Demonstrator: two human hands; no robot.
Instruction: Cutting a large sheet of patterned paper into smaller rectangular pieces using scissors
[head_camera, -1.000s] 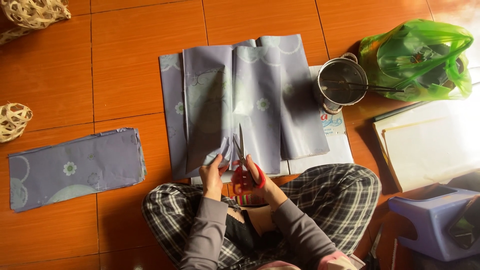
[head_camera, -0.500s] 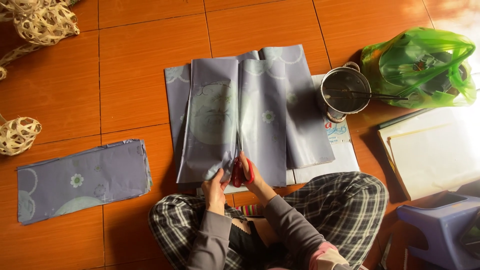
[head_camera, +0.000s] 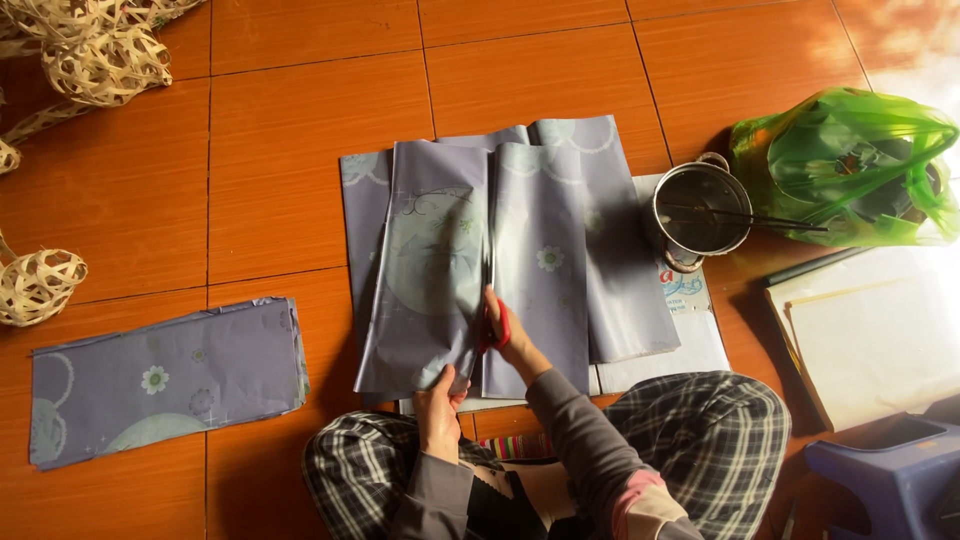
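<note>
Fingers of the right hand are curled through the red handles of the scissors, clamped on them; fingers of the left hand pinch the near edge of the paper, thumb on top. Compared with half a second ago, the right hand has travelled up the sheet, away from the body, so the cut now reaches further toward the frame's centre; the left hand stays at the lower edge. The paper, a purple stack with pale floral print, lies on the floor in the middle of the frame, partly over a white sheet. Its long axis runs from bottom to top of the frame, and the slit follows that axis. The scissors point toward the top of the frame, blades along the same line; most of the blade is too thin to make out. A cut strip lies at lower left, long axis left to right. A metal pot stands right of the paper, with a green bag beyond it at upper right. Woven balls sit at the left edge.
</note>
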